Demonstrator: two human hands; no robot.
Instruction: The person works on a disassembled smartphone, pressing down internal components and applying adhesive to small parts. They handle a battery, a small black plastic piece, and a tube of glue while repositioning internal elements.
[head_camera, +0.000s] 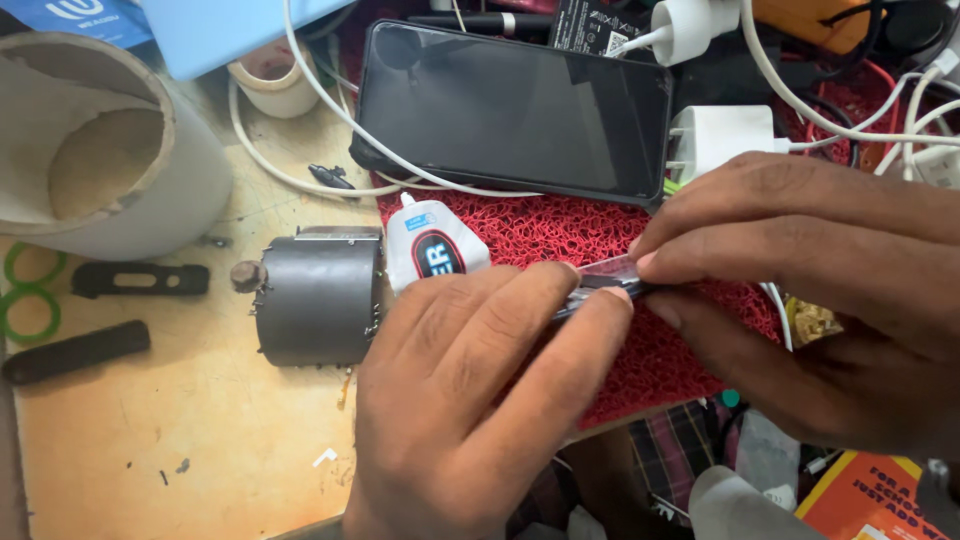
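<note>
Right now you are pinching a small, thin clear-and-dark strip (605, 280) between both hands, just above the red looped mat (560, 235). Your left hand (470, 390) is closing its fingers (560, 330) on the near end, and your right hand (800, 290) is gripping the far end between thumb and forefinger. What the strip is exactly, I cannot tell; it is mostly covered.

Judging by the grip, you are doing best by keeping both pinches close together so the flimsy piece is not bending, and by working low over the mat, whose coarse weave would be catching anything dropped.

Beside your left hand a white glue bottle (432, 245) is lying against a dull grey metal cylinder (315, 298). A glossy black phone (515, 110) is resting behind, and a pale cardboard tube (100, 140) is sitting on the scuffed tabletop (180, 440).
</note>
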